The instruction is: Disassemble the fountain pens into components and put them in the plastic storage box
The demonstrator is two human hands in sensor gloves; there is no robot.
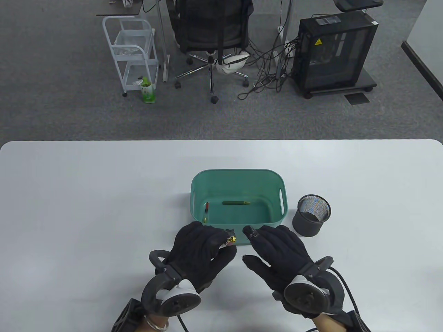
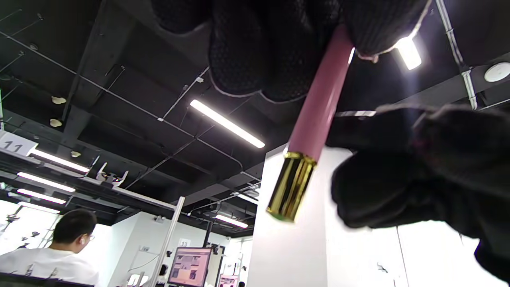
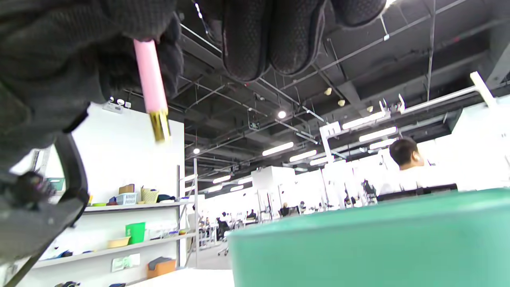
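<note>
My left hand (image 1: pixel 223 242) grips a pink fountain pen part (image 2: pixel 318 107) with a gold band (image 2: pixel 291 185) at its free end. That end (image 1: pixel 231 239) pokes out just in front of the teal storage box (image 1: pixel 238 174). My right hand (image 1: pixel 259 246) hovers beside it with fingers relaxed and holds nothing; its index fingertip (image 1: pixel 248 231) is close to the gold end. Inside the box lie a green pen part (image 1: pixel 236 203) and a thin red piece (image 1: pixel 206 207). In the right wrist view the pink part (image 3: pixel 149 75) hangs above the box wall (image 3: pixel 370 247).
A black mesh pen cup (image 1: pixel 311 214) stands right of the box. The white table (image 1: pixel 86 193) stretches wide on both sides. Beyond its far edge are an office chair (image 1: pixel 211 31), a white cart (image 1: pixel 133 52) and a computer tower (image 1: pixel 335 52).
</note>
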